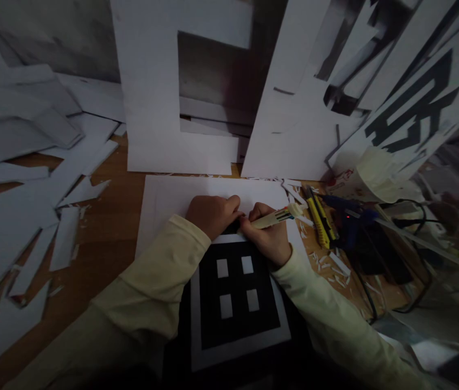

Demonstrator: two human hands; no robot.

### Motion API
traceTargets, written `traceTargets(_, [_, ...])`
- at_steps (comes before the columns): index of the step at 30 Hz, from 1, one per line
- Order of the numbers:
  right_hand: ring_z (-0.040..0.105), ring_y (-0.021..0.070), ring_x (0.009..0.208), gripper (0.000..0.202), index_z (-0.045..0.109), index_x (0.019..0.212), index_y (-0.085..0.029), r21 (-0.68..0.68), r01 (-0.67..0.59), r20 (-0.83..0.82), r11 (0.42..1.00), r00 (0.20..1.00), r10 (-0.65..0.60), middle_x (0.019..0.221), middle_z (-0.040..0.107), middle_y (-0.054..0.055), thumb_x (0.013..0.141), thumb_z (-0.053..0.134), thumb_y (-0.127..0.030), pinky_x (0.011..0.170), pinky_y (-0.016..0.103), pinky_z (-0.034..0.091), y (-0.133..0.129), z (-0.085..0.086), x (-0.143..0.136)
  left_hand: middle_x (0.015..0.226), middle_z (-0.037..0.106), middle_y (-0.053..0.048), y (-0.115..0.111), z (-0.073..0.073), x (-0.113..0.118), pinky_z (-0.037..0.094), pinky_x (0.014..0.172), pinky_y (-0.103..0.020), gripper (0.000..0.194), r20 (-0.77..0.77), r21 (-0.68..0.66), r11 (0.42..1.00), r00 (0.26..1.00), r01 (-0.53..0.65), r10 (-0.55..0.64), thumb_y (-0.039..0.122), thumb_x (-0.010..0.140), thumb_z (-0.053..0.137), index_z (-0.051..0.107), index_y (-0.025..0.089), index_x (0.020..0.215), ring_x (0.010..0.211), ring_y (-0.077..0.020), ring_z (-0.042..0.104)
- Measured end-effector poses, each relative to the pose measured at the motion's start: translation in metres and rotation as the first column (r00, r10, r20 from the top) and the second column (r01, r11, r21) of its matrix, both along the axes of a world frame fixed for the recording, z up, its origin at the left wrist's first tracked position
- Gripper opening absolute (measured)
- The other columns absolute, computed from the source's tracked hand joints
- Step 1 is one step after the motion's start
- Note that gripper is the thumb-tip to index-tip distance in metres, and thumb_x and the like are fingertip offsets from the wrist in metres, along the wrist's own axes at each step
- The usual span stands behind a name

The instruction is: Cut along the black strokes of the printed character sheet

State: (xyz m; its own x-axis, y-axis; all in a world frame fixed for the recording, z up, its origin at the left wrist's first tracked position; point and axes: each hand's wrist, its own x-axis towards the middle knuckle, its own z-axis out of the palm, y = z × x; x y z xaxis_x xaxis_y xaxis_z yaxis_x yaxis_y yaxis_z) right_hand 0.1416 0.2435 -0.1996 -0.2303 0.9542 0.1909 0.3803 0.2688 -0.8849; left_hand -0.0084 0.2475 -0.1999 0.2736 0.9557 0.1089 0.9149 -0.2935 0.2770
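At the near side of the flat, white rectangular sheet [162,203] lies a black panel with four white squares [235,284], while on the sheet the left hand [212,215] rests curled, seemingly to steady it, though whether it pinches anything cannot be told. The right hand [270,241] grips a pale, multicolour plastic pen [272,218] low down, probably for fine control; right of the sheet, a yellow-and-black craft knife [319,219] lies on the wooden desk [103,227], conveniently near.

Pen [272,218] tip hidden, scraps [5,233] cut off at left
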Motion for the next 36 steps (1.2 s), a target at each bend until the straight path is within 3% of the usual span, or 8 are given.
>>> traceTargets(21, [0.033,0.0076,0.045,0.028,0.036,0.054,-0.022,0.047,-0.006,0.000,0.999,1.000,0.006,0.049,0.037,-0.008,0.068,0.059,-0.020,0.044,0.023,0.028,0.0016,-0.0023,0.0010,0.075,0.070,-0.004,-0.0018,0.0042,0.0009,0.026,0.052,-0.027,0.030,-0.051,-0.032,0.999,0.998,-0.033,0.031,0.049,0.089,0.051,0.064,0.023,0.094,0.074,-0.0200,0.066])
traceTargets(36, [0.033,0.0080,0.045,0.027,0.036,0.054,-0.023,0.027,-0.011,-0.018,1.000,1.000,0.012,0.048,0.037,-0.008,0.068,0.059,-0.020,0.043,0.023,0.027,0.0015,-0.0015,0.0012,0.076,0.070,-0.003,-0.0016,0.0018,0.0000,0.030,0.054,-0.027,0.029,0.018,-0.042,0.999,1.000,-0.022,0.023,0.048,0.089,0.051,0.063,0.022,0.091,0.072,-0.0215,0.065])
